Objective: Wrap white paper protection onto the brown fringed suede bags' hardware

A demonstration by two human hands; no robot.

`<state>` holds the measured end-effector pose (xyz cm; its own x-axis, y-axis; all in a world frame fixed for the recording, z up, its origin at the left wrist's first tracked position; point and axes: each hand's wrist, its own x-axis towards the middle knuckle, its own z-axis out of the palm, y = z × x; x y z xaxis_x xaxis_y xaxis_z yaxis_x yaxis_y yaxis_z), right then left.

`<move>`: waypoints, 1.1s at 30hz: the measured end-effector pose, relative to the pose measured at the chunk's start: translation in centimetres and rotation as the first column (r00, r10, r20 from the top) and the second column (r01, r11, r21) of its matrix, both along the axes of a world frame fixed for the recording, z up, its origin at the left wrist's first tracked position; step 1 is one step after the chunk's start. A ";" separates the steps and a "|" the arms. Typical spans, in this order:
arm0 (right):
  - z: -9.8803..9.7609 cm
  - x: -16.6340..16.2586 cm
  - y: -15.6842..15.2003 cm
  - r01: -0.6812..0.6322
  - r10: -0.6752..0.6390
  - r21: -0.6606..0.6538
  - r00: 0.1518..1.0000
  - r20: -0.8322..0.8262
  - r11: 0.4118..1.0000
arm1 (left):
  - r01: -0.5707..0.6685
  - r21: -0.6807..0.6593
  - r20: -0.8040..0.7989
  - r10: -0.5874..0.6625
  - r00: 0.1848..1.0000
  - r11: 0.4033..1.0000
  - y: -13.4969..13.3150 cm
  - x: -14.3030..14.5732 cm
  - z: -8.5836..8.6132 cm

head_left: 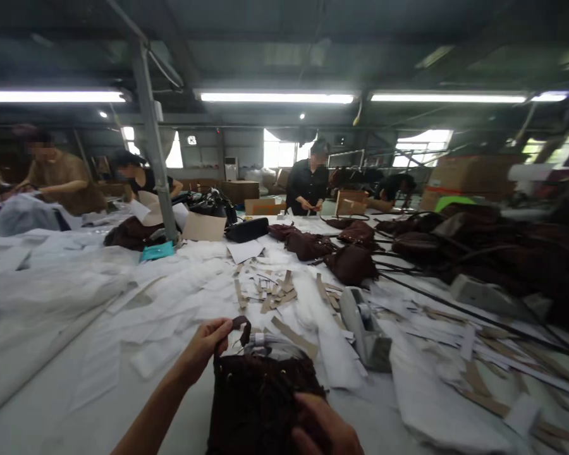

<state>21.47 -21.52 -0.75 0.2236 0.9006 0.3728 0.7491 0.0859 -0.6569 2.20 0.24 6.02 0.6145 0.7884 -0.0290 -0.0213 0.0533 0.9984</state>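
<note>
Bench: a white-covered bench (52, 392), littered with white paper sheets (171, 297) and brown cardboard strips (275, 294).
Left hand: the left hand (207, 344) is closed in a pinch, thumb and fingers on the dark brown strap loop (243, 325).
Bag: the dark brown soft bag (256, 404) lies at the bench's near edge, between both hands.
Right hand: the right hand (327, 430) rests on the bag's near right corner. It is partly out of view, so whether it grips cannot be told.
Dispenser: a grey tape dispenser (365, 328) sits just right of the bag, apart from it.
Risk: the thin loop could probably slip from the pinch, and the limp bag might drag loose paper along.
Axis: the bag's long axis runs away from the person, strap end pointing far, base near.
</note>
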 end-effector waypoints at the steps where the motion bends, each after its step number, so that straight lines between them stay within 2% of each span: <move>1: 2.1 0.5 0.5 0.054 -0.055 -0.022 0.997 -0.062 0.998 | 0.024 0.031 -0.011 -0.024 1.000 0.999 -0.5 0.1 0.4; 4: 6.8 0.7 3.3 0.060 -0.066 -0.044 0.987 -0.145 0.997 | 0.108 0.086 -0.053 -0.104 0.993 0.990 -2.0 0.5 1.4; 6: 7.9 0.3 5.7 0.027 -0.026 0.006 0.993 -0.111 1.000 | 0.153 0.073 -0.049 -0.150 0.987 0.986 -2.8 0.7 2.0; 9: 7.4 -0.3 8.5 -0.030 0.031 0.024 0.998 -0.058 0.999 | 0.186 0.016 0.023 -0.187 0.982 0.982 -3.5 0.4 2.5; 12: 6.1 -0.4 9.4 -0.080 0.079 -0.016 0.994 -0.074 0.997 | 0.164 -0.020 0.074 -0.162 0.984 0.986 -3.6 -0.4 2.2; 16: 5.3 0.3 8.7 -0.006 0.002 -0.045 0.995 -0.096 0.999 | 0.147 0.026 -0.009 -0.147 0.989 0.989 -3.2 -1.5 0.7; 20: 5.6 1.0 7.8 -0.006 -0.003 -0.069 0.991 -0.133 0.998 | 0.085 0.095 -0.096 -0.076 0.993 0.992 -2.6 -2.2 -0.6; 24: 6.6 1.2 7.5 0.023 -0.035 -0.073 0.985 -0.171 0.997 | 0.007 0.166 -0.091 0.008 0.996 0.986 -2.8 -2.4 -1.0; 28: 7.0 0.5 7.2 -0.046 0.023 -0.081 0.966 -0.258 0.996 | -0.052 0.141 -0.063 0.062 0.996 0.989 -3.5 -2.2 -0.9; 31: 6.3 -0.8 6.3 -0.094 0.071 -0.078 0.962 -0.262 0.992 | -0.019 0.189 -0.113 0.041 0.993 0.982 -3.7 -2.7 -0.6; 33: 5.6 -1.9 5.4 -0.121 0.095 -0.088 0.964 -0.248 0.989 | 0.078 0.279 -0.223 -0.014 0.975 0.957 -3.8 -3.4 0.0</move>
<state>19.54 -16.16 4.86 0.1954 0.9546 0.2248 0.5558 0.0811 -0.8273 -1.22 -3.58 6.03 0.6542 0.7543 0.0558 0.1929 -0.2377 0.9520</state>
